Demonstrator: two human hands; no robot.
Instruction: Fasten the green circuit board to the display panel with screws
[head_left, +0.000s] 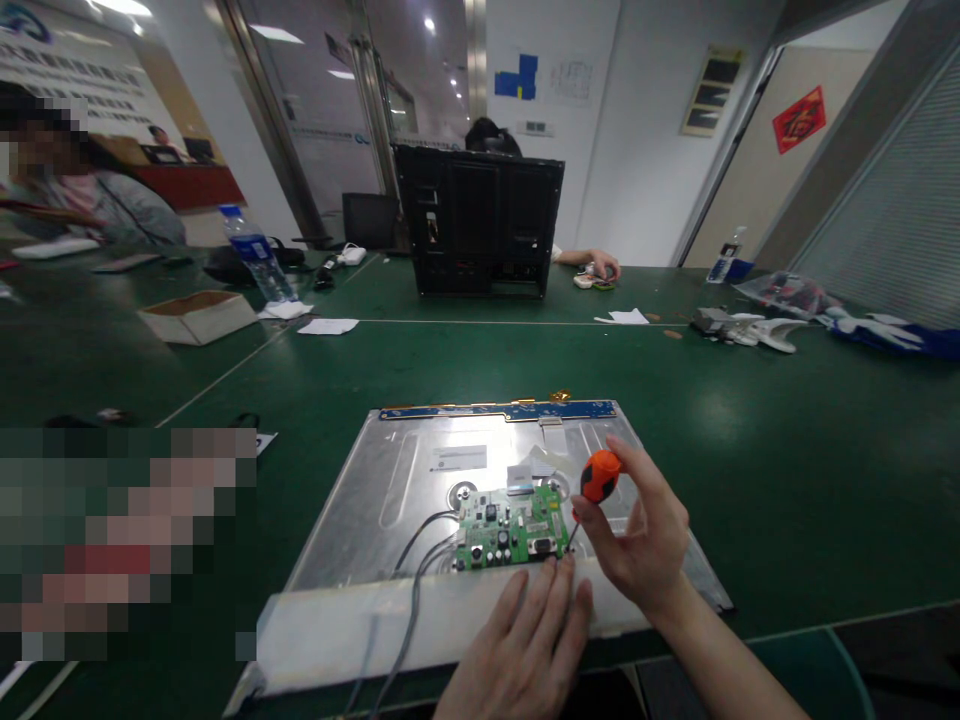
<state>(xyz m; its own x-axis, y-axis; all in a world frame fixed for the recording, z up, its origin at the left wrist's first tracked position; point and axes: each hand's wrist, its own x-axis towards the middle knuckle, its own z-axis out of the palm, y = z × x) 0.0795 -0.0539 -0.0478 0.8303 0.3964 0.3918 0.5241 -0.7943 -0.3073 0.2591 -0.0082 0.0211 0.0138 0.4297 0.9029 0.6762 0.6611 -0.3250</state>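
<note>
My right hand (645,535) grips a short screwdriver (601,476) by its orange and black handle, with the thumb and fingers around it. The thin shaft slants down to the lower right corner of a green circuit board (512,525). My left hand (521,640) lies flat, fingers stretched out, fingertips at the board's lower edge beside the screwdriver tip. Under the board is a silver metal display panel (352,510) with a blue strip board (495,411) along its far edge. Dark cables (415,590) run from the board's left side toward me.
A black monitor back (480,220) stands across the green table (787,470), a person behind it. A water bottle (259,255) and open cardboard box (199,318) are at left. White parts (750,330) and a second bottle (726,255) lie right. Another person sits far left.
</note>
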